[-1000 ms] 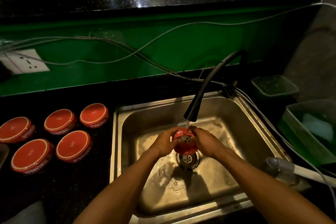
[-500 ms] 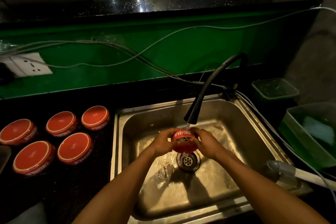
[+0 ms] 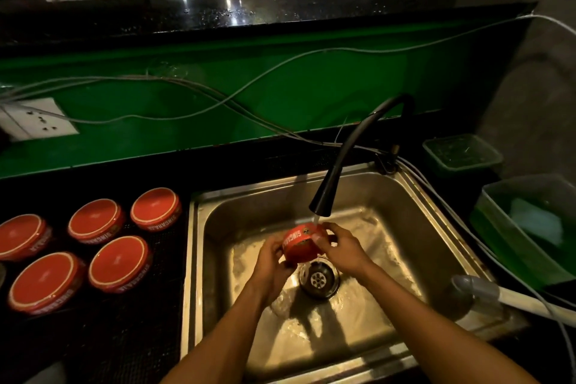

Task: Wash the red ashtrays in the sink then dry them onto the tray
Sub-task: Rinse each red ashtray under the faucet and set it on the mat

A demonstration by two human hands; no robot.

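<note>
While water runs from the black faucet [image 3: 349,159], both hands hold one red ashtray [image 3: 301,243] over the steel sink [image 3: 414,215], directly above the drain [image 3: 318,278]. The left hand [image 3: 270,262] curls its fingers around the ashtray at its 8 o'clock side; the right hand [image 3: 341,248] grips it at 3 o'clock, thumb laid across the lettered band. The ashtray is tilted on edge, its side wall toward the camera, with the spout just above it at 1 o'clock. Five more red ashtrays [image 3: 120,263] rest upside down on the dark counter mat [image 3: 93,337] at 9 o'clock from the sink, in two rows, close together. At 3 o'clock stands a green tub [image 3: 498,227], and at 2 o'clock a smaller clear container [image 3: 461,153]. Grey cables [image 3: 218,100] trail across the green backsplash [image 3: 311,87] at 12 o'clock.
</note>
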